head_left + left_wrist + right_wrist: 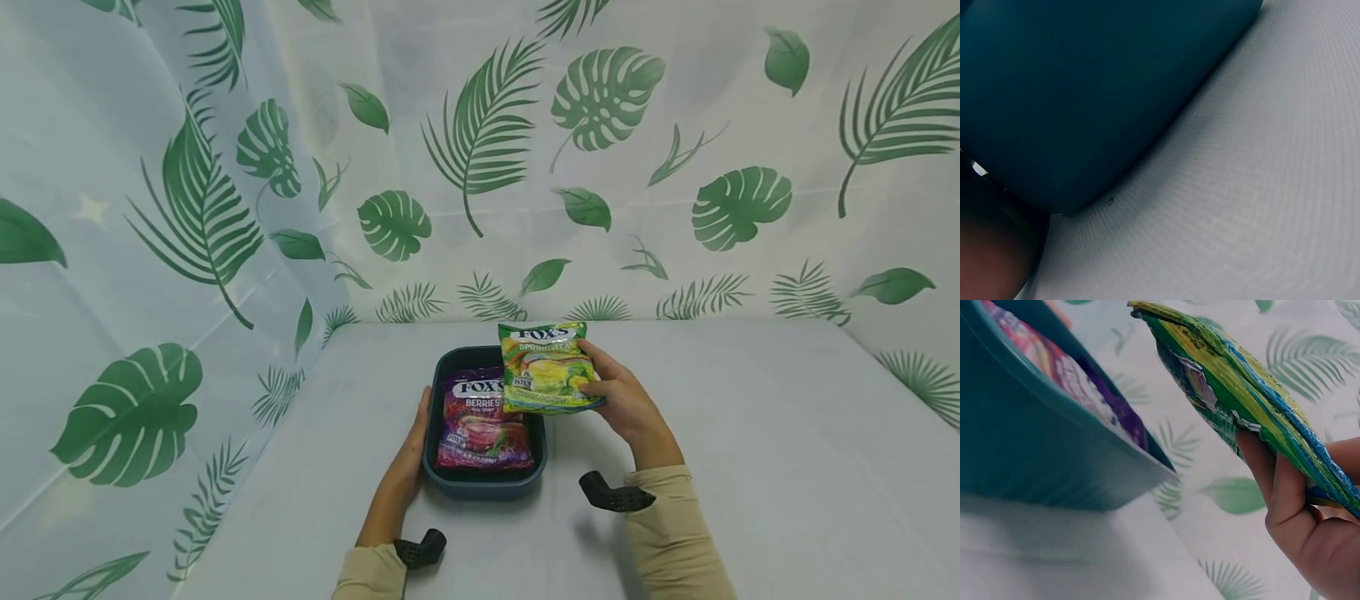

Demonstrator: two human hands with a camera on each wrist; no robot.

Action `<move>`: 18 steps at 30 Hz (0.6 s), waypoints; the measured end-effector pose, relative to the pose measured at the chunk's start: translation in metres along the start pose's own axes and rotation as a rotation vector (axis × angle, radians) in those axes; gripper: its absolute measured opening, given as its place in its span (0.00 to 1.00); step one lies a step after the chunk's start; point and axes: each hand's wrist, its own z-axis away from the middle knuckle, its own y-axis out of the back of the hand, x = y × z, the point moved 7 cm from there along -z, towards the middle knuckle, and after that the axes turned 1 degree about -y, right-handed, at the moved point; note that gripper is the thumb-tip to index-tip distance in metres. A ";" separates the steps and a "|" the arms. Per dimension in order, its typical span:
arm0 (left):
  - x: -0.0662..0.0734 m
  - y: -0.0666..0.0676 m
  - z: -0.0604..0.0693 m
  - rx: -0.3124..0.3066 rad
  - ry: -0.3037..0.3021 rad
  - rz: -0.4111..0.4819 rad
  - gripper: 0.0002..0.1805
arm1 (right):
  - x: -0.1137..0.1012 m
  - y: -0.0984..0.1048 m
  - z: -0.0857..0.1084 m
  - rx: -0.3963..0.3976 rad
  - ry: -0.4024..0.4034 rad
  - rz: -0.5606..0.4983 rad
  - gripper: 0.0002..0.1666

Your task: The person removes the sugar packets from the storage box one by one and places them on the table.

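Note:
A dark teal plastic bin (483,487) stands on the table, and in it lies a purple candy bag (480,433) marked FOX'S BERRIES. My left hand (408,454) rests along the bin's left outer wall; some of its fingers are hidden from the head view. My right hand (628,407) pinches the right edge of a yellow-green candy bag (546,371) marked FOX'S SPRING TEA. That bag is held up over the bin's right rear side, covering part of the purple bag. In the right wrist view, fingers (1291,494) lie under the raised bag (1241,387).
White cloth covers the table (787,467). Behind it and at the left hangs a pale curtain (660,267) printed with green leaves. A black wrist mount (615,493) juts from the right sleeve, another mount (422,548) from the left.

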 end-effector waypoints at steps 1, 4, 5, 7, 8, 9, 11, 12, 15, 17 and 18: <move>0.000 0.000 0.000 0.000 -0.001 -0.005 0.33 | 0.000 0.003 0.001 0.006 0.000 -0.001 0.42; 0.000 0.001 0.001 0.002 0.005 -0.009 0.33 | 0.001 0.013 0.002 0.036 -0.008 -0.006 0.42; 0.000 0.001 0.001 0.001 0.005 -0.008 0.33 | 0.001 0.016 0.003 0.042 -0.013 -0.010 0.42; 0.000 0.001 0.000 0.001 0.005 -0.005 0.33 | 0.002 0.021 0.004 0.062 -0.026 -0.015 0.42; 0.000 0.002 0.000 0.002 0.006 -0.005 0.33 | 0.003 0.023 0.004 0.072 -0.033 -0.018 0.42; 0.000 0.002 0.000 0.002 0.006 -0.003 0.33 | 0.004 0.026 0.004 0.080 -0.040 -0.018 0.42; 0.000 0.002 0.000 0.004 0.005 -0.004 0.33 | 0.006 0.030 0.005 0.097 -0.054 -0.017 0.42; 0.000 0.002 0.001 0.004 0.005 -0.003 0.33 | 0.007 0.032 0.005 0.109 -0.062 -0.017 0.42; 0.000 0.001 0.001 0.003 0.005 -0.009 0.32 | 0.010 0.037 0.005 0.127 -0.078 -0.014 0.43; -0.001 0.001 0.001 0.003 0.001 -0.013 0.33 | 0.011 0.038 0.006 0.131 -0.086 -0.011 0.43; -0.001 0.001 0.001 0.004 0.000 -0.013 0.33 | 0.012 0.039 0.006 0.133 -0.091 -0.011 0.43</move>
